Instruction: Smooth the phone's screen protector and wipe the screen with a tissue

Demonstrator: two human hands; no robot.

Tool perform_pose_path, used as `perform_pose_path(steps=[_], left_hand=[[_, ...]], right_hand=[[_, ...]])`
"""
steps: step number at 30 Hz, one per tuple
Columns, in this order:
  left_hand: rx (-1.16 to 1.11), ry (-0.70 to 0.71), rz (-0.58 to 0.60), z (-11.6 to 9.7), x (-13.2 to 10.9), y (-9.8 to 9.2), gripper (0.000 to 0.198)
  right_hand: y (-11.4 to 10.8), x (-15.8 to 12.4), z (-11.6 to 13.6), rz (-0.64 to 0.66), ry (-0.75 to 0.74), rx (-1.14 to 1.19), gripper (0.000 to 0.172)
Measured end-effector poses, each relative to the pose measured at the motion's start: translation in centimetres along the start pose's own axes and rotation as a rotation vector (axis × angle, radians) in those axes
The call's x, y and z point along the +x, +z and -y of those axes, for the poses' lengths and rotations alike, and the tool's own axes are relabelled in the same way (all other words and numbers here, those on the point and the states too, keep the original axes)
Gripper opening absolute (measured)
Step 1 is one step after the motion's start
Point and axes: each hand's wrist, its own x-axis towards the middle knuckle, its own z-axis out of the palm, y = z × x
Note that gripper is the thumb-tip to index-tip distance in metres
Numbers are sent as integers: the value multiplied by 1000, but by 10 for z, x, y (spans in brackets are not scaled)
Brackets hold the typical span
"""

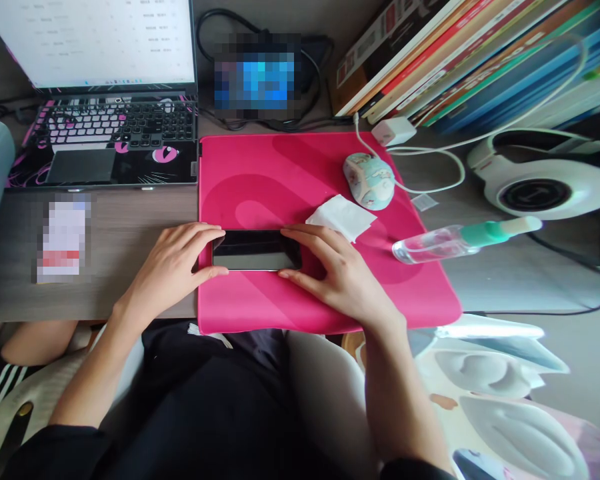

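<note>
A dark-screened smartphone (257, 251) lies lengthwise across the pink mouse pad (260, 300), its face up and shiny. My left hand (183, 260) grips its left end, fingers at the far edge and thumb at the near edge. At the other end my right hand (330, 263) pinches the phone the same way. Just beyond the right hand is a folded white tissue (341, 217). A patterned mouse (369, 181) sits farther back on the pad. To the right, a clear dropper-style bottle with a green neck (437, 244) stands by the pad's edge.
An open laptop (83, 163) occupies the back left, with a blurred-out phone-like item (63, 237) before it. A row of books (430, 60) lines the back right, near a white charger (394, 131) and white headphones (540, 183). Black cables (317, 87) run along the back.
</note>
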Motion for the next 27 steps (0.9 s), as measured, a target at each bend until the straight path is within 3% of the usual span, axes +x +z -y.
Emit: perform_pose_path(steps=[12, 27], left_hand=[[8, -19, -8, 2, 0, 2, 63], [8, -20, 0, 4, -1, 3, 63]], right_hand=[[-1, 0, -1, 10, 57, 60, 59], [-1, 0, -3, 19, 98, 89, 61]])
